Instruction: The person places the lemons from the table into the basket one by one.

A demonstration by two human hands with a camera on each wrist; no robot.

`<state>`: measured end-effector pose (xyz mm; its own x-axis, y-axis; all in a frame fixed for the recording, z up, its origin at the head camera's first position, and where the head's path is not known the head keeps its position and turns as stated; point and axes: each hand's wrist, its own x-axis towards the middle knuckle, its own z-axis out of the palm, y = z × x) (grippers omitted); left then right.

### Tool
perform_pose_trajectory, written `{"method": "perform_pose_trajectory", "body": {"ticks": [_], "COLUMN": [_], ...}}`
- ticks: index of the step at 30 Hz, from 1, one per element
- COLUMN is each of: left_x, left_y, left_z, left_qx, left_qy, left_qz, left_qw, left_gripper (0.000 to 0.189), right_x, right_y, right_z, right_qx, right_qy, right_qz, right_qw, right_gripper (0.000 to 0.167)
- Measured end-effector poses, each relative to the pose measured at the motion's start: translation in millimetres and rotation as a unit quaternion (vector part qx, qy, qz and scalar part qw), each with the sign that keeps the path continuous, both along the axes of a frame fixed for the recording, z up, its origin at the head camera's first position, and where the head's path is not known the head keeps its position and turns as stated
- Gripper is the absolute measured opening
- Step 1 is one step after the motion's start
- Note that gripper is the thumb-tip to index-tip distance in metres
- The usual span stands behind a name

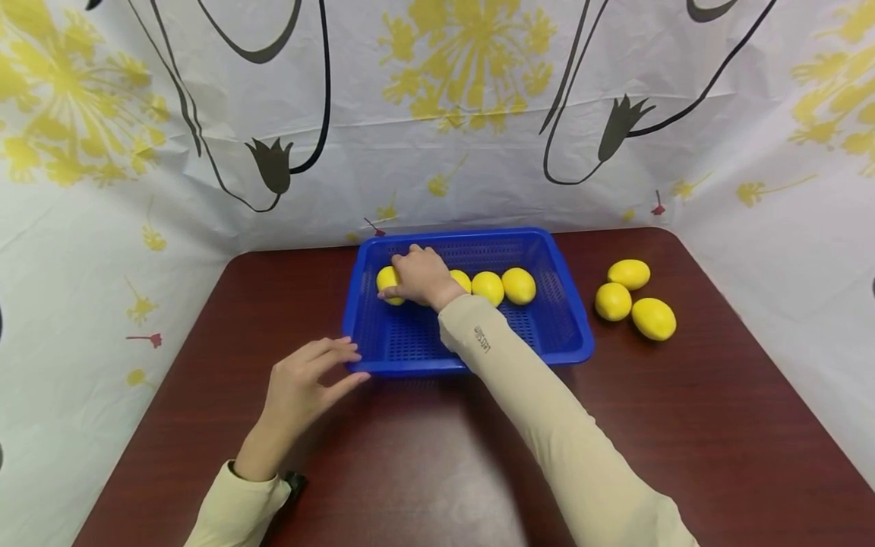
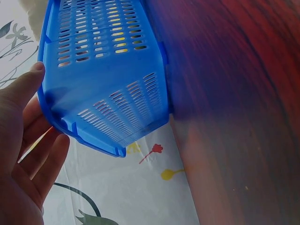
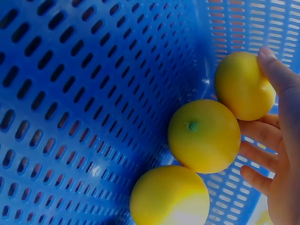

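Note:
In the head view my right hand [image 1: 422,277] reaches into the blue plastic basket [image 1: 584,349] and holds the leftmost yellow lemon [image 1: 388,282]. The right wrist view shows the thumb on top of this lemon [image 3: 241,84] and the fingers around its lower side, beside a second lemon [image 3: 204,136]. More lemons [image 1: 519,286] sit in a row to the right, partly hidden by the wrist. My left hand [image 1: 307,380] is at the basket's near left corner; the left wrist view shows thumb and fingers [image 2: 51,154] gripping the rim from two sides.
Loose lemons [image 1: 613,301] lie grouped on the dark red-brown table [image 1: 683,425], right of the basket. A white patterned cloth [image 1: 437,152] hangs behind the table and along both sides. My right forearm crosses the basket's front rim.

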<state>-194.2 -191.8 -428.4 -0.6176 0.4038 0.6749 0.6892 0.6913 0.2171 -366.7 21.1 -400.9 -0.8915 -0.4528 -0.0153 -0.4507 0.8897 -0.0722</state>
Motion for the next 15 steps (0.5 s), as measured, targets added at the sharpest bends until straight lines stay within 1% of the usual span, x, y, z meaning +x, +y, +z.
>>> {"method": "perform_pose_trajectory", "body": {"ticks": [4, 11, 15], "left_x": [0.6, 0.5, 0.4], "left_y": [0.0, 0.4, 0.0], "left_z": [0.7, 0.4, 0.1], "left_qx": [-0.003, -0.001, -0.001], "left_qy": [-0.002, -0.002, -0.003], "left_qz": [0.001, 0.000, 0.001], "left_qw": [1.0000, 1.0000, 1.0000], "left_gripper": [0.036, 0.034, 0.034], "right_x": [-1.1, -1.0, -0.3], "right_y": [0.3, -0.1, -0.7], "right_z": [-2.5, -1.7, -1.7], "right_qx": [0.004, 0.008, 0.009], "right_qy": [-0.002, -0.001, -0.001], "right_qz": [-0.002, 0.004, 0.006], "right_qw": [1.0000, 1.0000, 0.9999], "right_gripper": [0.080, 0.080, 0.075]}}
